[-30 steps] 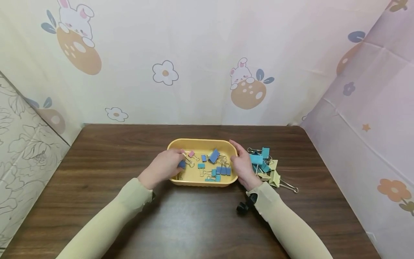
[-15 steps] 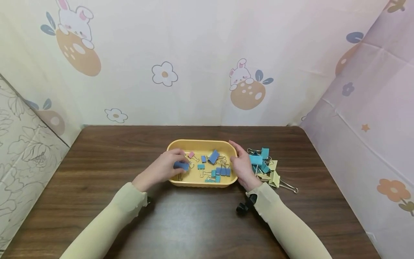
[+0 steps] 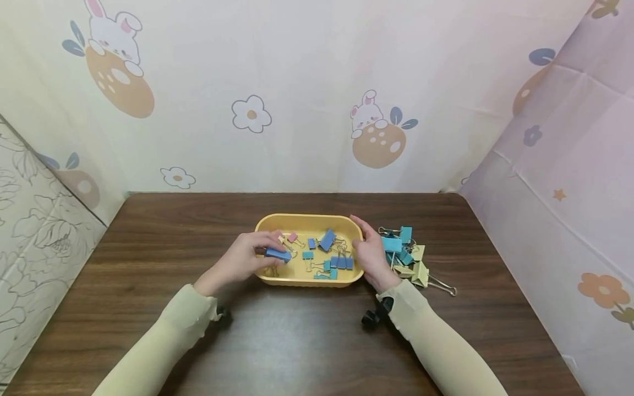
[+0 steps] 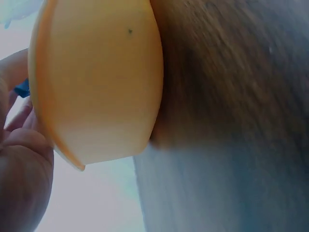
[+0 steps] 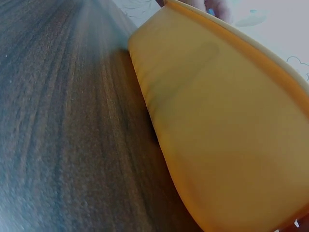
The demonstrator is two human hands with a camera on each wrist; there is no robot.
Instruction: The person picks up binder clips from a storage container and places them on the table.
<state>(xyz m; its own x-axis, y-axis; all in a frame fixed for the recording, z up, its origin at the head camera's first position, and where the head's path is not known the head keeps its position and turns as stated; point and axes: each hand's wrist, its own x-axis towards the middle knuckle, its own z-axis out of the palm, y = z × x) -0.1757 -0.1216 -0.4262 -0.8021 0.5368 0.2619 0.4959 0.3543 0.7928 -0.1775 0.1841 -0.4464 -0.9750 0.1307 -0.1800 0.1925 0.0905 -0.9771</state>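
Dark wood table (image 3: 307, 352), blue clip (image 3: 278, 254) pinched by the left hand (image 3: 242, 257) over the tray (image 3: 297, 282) that's gripped opposite by the right hand (image 3: 371, 253), so the pink clip (image 3: 293, 237) near that pinch could get dragged along if its wire's hooked.

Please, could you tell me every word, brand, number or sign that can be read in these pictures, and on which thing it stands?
None can be read.
Yellow tray: no lettering on the visible walls, only a small dark spot.
Blue clip in the left hand: no text seen; any print would be too small to read.
Wall cloth: only drawings, such as rabbits, flowers and a star.
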